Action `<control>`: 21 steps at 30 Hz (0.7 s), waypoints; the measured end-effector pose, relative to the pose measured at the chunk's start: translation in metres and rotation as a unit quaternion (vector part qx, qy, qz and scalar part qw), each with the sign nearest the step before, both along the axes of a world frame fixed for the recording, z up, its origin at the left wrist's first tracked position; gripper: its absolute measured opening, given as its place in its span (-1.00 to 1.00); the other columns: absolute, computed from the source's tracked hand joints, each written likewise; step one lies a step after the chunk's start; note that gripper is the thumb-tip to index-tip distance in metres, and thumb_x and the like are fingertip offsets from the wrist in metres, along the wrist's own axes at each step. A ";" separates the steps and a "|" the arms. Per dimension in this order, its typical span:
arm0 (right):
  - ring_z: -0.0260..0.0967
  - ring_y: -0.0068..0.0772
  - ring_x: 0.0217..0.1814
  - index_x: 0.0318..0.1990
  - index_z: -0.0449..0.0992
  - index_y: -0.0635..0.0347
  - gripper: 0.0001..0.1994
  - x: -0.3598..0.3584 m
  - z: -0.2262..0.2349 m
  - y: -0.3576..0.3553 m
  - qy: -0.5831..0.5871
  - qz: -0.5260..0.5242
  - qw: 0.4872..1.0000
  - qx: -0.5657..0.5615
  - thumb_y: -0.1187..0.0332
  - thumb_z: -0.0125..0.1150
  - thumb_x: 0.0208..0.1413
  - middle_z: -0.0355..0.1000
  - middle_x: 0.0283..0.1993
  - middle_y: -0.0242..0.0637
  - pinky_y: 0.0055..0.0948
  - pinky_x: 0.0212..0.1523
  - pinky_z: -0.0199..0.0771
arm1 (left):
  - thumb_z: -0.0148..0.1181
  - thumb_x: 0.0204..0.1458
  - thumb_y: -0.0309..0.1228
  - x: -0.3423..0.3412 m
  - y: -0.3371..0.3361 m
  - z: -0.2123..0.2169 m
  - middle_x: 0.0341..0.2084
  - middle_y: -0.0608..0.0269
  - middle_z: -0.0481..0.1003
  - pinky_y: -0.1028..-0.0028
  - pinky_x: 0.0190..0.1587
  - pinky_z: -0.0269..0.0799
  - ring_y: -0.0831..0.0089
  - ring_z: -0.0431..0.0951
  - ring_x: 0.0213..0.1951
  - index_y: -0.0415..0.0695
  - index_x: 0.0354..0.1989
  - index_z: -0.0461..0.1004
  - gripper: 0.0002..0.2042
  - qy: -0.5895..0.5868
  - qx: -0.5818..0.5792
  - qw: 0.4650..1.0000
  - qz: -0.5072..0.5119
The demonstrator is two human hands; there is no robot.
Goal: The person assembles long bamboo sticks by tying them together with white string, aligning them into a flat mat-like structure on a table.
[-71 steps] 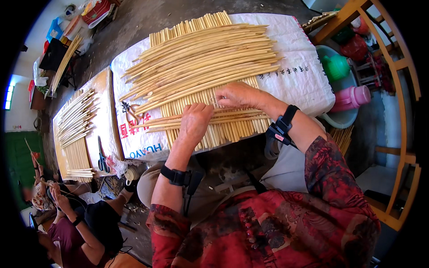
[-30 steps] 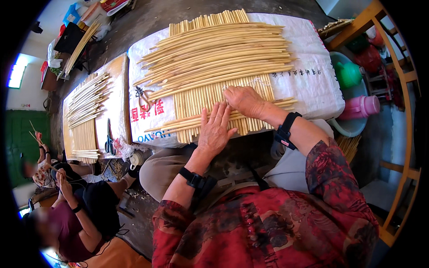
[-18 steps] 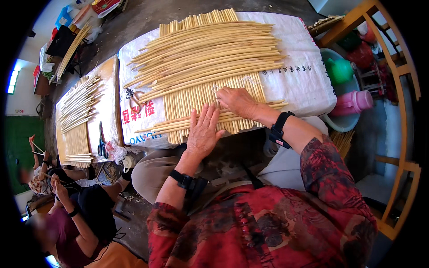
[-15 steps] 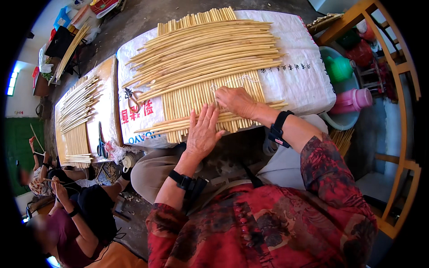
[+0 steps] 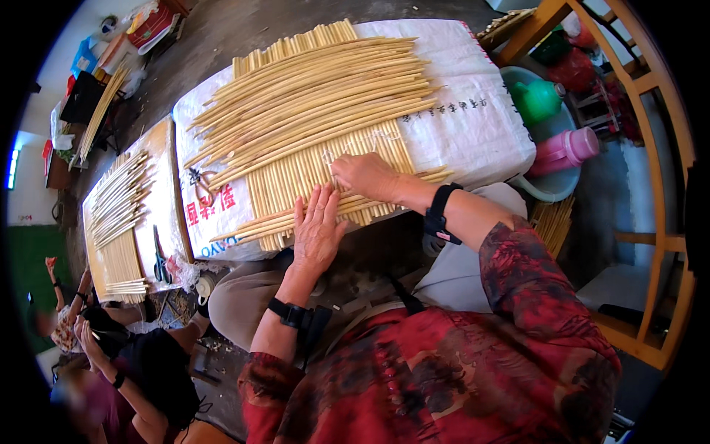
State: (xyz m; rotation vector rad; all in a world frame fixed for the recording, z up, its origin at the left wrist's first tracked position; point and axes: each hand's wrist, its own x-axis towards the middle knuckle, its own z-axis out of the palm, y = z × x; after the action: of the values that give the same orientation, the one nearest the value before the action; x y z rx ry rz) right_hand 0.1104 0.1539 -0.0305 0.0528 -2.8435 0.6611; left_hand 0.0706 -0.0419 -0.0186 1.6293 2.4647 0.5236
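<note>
My left hand [image 5: 316, 231] lies flat with its fingers stretched over the near edge of a mat of pale reed sticks [image 5: 288, 183] set side by side. Long sticks [image 5: 255, 228] run crosswise under its fingers. Just beyond it, my right hand [image 5: 367, 177] is closed, its fingertips pressed to the mat; what they pinch is hidden. Beside it on the mat lies a loose white string [image 5: 377, 138]. A thick layer of long sticks [image 5: 318, 92] covers the mat's middle. Scissors [image 5: 205, 181] rest to its left on the white sheet.
A white-sheeted table [image 5: 473, 103] bears the mat. The left table [image 5: 164, 177] holds another stick mat [image 5: 122, 200] and dark scissors [image 5: 160, 255]. At right stand a basin [image 5: 573, 177] with green and pink jugs [image 5: 566, 152], and a wooden frame [image 5: 654, 170]. Co-workers [image 5: 133, 362] sit at lower left.
The view has turned slightly, shifting the table leftward in the picture. Both my hands stay at nearly the same place on the mat. At lower left, the co-workers' hands have moved.
</note>
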 end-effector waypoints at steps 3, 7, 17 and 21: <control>0.44 -0.11 -0.35 -0.39 0.36 0.18 -0.86 0.001 -0.002 0.001 -0.002 -0.011 1.000 -0.007 0.31 0.07 0.00 0.42 -0.42 -0.19 -0.20 -0.41 0.46 | 0.12 -0.01 -0.37 -0.003 0.001 -0.004 0.22 0.10 0.16 0.08 0.31 -0.22 0.23 0.06 0.30 -0.17 0.16 0.21 -0.49 0.003 0.011 1.000 0.007; 0.44 -0.12 -0.34 -0.39 0.35 0.18 -0.86 0.000 -0.003 0.000 0.000 -0.013 1.000 -0.021 0.32 0.09 0.00 0.42 -0.41 -0.19 -0.21 -0.41 0.45 | 0.15 -0.07 -0.49 -0.007 0.000 0.000 0.12 0.14 0.28 0.12 0.30 -0.15 0.25 0.18 0.24 -0.17 0.07 0.28 -0.55 -0.017 0.056 0.997 0.041; 0.43 -0.14 -0.36 -0.38 0.33 0.18 -0.85 0.003 -0.005 -0.002 0.028 -0.016 0.999 -0.005 0.32 0.11 -0.01 0.40 -0.42 -0.21 -0.22 -0.45 0.46 | 0.12 -0.06 -0.53 -0.009 -0.001 -0.008 0.03 0.20 0.34 0.09 0.28 -0.13 0.24 0.22 0.21 -0.15 -0.02 0.33 -0.63 -0.006 0.099 0.994 0.039; 0.43 -0.13 -0.37 -0.38 0.33 0.18 -0.85 0.002 -0.005 -0.003 0.029 -0.020 0.999 -0.004 0.32 0.12 -0.02 0.40 -0.42 -0.21 -0.23 -0.46 0.46 | 0.13 -0.07 -0.55 -0.009 -0.002 -0.013 0.02 0.17 0.34 0.08 0.28 -0.12 0.23 0.22 0.21 -0.13 -0.05 0.36 -0.66 -0.009 0.131 0.990 0.044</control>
State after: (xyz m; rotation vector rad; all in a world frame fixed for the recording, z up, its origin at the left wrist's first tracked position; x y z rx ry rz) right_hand 0.1119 0.1514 -0.0357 0.0139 -2.7785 0.6511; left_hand 0.0611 -0.0444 -0.0314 1.5983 2.5530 0.9057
